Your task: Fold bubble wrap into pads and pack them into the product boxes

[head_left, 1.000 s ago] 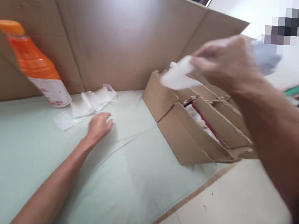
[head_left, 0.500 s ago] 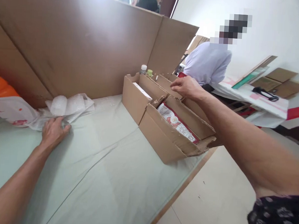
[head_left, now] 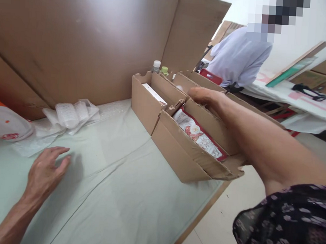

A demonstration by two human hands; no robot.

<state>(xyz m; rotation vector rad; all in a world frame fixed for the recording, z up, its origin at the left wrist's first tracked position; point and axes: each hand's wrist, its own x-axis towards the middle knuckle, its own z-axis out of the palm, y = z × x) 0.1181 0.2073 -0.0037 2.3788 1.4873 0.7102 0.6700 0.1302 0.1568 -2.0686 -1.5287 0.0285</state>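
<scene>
My right hand (head_left: 200, 95) reaches down into a cardboard box in the back row, its fingers hidden behind the box walls. In front of my forearm stands an open cardboard box (head_left: 175, 146) holding a red-edged, patterned packet (head_left: 198, 133). Left of it, another cardboard box (head_left: 143, 108) has a flat white box (head_left: 154, 94) inside. My left hand (head_left: 46, 168) hovers over the pale green cloth, thumb and fingers apart, with nothing in it. Crumpled bubble wrap (head_left: 69, 116) lies on the cloth beyond that hand.
A tall cardboard panel (head_left: 101, 41) stands along the back. Two bottles, one with a white cap (head_left: 157, 64), show behind the boxes. An orange and white bag (head_left: 6, 123) sits at left. Another person in a pale shirt (head_left: 240, 55) is beside a white table (head_left: 280, 96).
My right hand has gone from above the boxes down into one of them. My left hand has drawn back from the bubble wrap toward me. The view has tilted downward.
</scene>
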